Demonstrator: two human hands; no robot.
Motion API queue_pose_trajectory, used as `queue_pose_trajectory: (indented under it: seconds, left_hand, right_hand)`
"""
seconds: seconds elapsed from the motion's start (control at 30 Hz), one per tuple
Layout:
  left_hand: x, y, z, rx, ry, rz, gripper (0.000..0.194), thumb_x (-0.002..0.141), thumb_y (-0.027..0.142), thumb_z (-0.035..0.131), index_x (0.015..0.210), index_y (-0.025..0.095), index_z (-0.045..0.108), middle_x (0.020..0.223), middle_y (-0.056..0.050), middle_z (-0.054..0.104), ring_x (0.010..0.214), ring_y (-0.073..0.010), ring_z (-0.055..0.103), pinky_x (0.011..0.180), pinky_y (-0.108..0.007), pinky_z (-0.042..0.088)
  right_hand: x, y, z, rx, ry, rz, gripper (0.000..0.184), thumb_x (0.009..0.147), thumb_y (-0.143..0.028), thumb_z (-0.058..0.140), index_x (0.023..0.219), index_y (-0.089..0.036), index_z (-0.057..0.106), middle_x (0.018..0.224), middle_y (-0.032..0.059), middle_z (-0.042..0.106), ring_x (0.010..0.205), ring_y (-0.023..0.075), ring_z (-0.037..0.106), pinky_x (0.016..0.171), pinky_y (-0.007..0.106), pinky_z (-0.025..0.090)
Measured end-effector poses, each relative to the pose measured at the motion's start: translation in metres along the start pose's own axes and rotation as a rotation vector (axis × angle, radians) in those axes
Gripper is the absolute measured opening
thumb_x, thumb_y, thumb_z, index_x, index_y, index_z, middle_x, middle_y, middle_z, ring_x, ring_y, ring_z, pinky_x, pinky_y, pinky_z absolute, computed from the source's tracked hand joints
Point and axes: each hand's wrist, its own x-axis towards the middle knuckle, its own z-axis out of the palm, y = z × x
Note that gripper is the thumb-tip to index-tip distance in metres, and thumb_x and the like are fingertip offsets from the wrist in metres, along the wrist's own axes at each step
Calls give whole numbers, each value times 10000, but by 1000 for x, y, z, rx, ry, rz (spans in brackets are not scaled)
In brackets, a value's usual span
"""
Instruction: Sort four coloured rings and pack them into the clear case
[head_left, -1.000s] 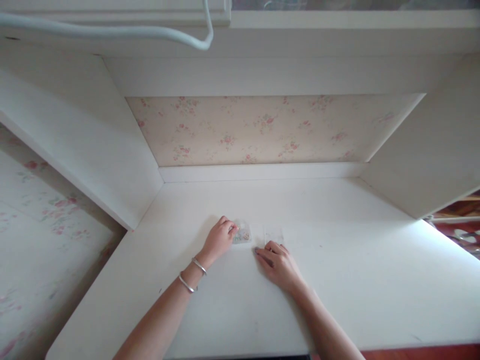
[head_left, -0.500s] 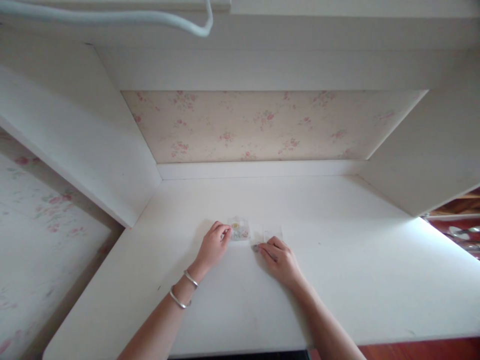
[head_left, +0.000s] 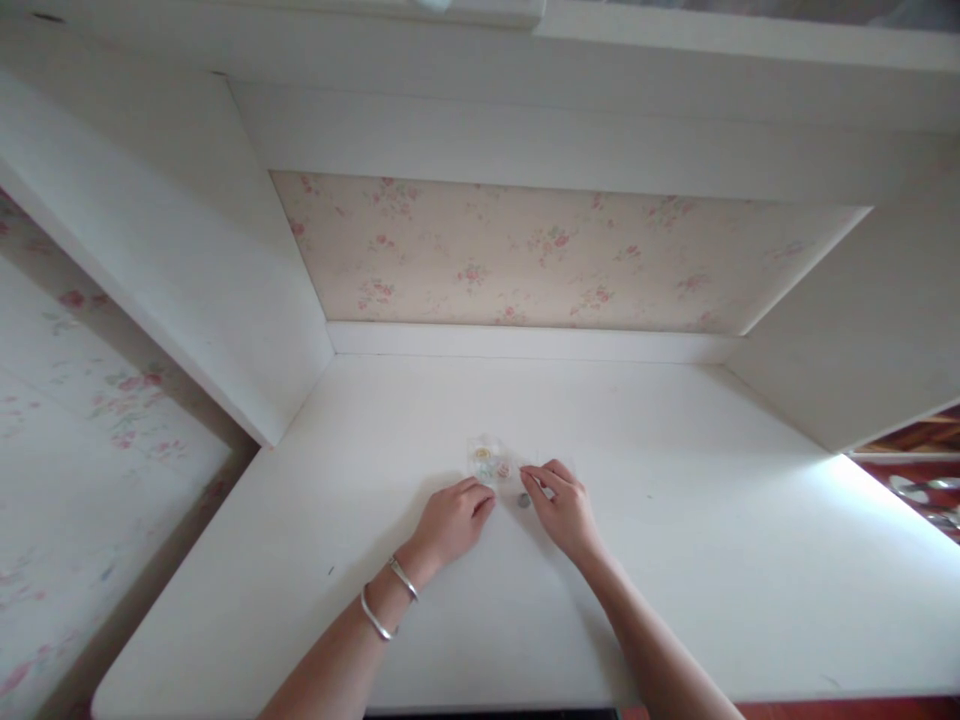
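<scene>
A small clear plastic box (head_left: 475,470) lies on the white desktop, with tiny yellow, greenish and pinkish pieces inside. My left hand (head_left: 454,518) rests at its near edge, fingers curled together; whatever they hold, if anything, is hidden. Just right of the box, the thumb and forefinger of my right hand (head_left: 564,510) are pinched over something too small to make out. Below those fingertips a small grey round disc (head_left: 523,500) lies flat on the desk. A clear flat piece (head_left: 546,457), perhaps a lid, shows partly behind my right hand.
The white desktop (head_left: 675,560) runs back to a low ledge and flowered wallpaper (head_left: 555,255). White side panels (head_left: 172,230) stand left and right, with a shelf overhead. A small dark mark (head_left: 331,571) is on the desk at left. Shiny objects (head_left: 909,488) show beyond the right panel.
My right fingers have let go of the grey disc and moved up toward the box. My left hand has shifted from the box's left side to its near edge. The camera view has tilted slightly.
</scene>
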Motion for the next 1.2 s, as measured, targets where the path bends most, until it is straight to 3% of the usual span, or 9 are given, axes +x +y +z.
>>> queue_pose_trajectory:
  seconds: [0.17, 0.3, 0.5, 0.73, 1.03, 1.2]
  left_hand:
    - [-3, -1, -1, 48, -38, -22, 267, 919, 274, 404, 877, 213, 661, 901, -36, 646, 784, -149, 603, 725, -251, 448]
    - [-2, -4, 0, 65, -31, -25, 252, 912, 264, 419, 865, 216, 662, 893, -31, 646, 775, -148, 604, 709, -245, 446]
    - [-2, -4, 2, 64, -34, -33, 247, 908, 259, 428, 884, 224, 671, 910, -35, 650, 811, -154, 608, 729, -248, 445]
    - [1, -1, 5, 54, -17, -21, 264, 922, 285, 408, 894, 239, 667, 907, -17, 642, 807, -142, 607, 724, -238, 444]
    - [12, 27, 17, 172, -66, 82, 268, 936, 320, 390, 1059, 260, 620, 995, -35, 599, 820, -153, 596, 715, -252, 459]
    - [21, 35, 24, 268, -100, 115, 305, 947, 317, 354, 995, 243, 646, 928, -50, 576, 779, -155, 580, 674, -255, 458]
  right_hand:
    - [33, -5, 16, -106, 25, -53, 295, 900, -366, 444, 935, -247, 712, 779, 30, 609, 699, 134, 573, 631, 231, 436]
    - [43, -1, 26, -188, -20, -62, 274, 889, -346, 461, 902, -273, 724, 754, 14, 602, 683, 129, 570, 635, 233, 418]
    - [25, 3, 13, -74, 72, 22, 342, 901, -407, 419, 941, -230, 709, 766, 28, 612, 655, 129, 560, 642, 241, 427]
    - [-6, 9, -2, 68, 50, 143, 356, 874, -455, 456, 874, -212, 716, 669, 19, 595, 589, 137, 531, 574, 249, 412]
    - [1, 18, -3, 183, 65, 230, 380, 855, -483, 473, 864, -191, 716, 726, 44, 645, 645, 163, 561, 619, 271, 422]
    - [1, 16, -4, 201, 70, 219, 350, 857, -456, 474, 845, -203, 716, 711, 36, 645, 639, 158, 558, 616, 267, 418]
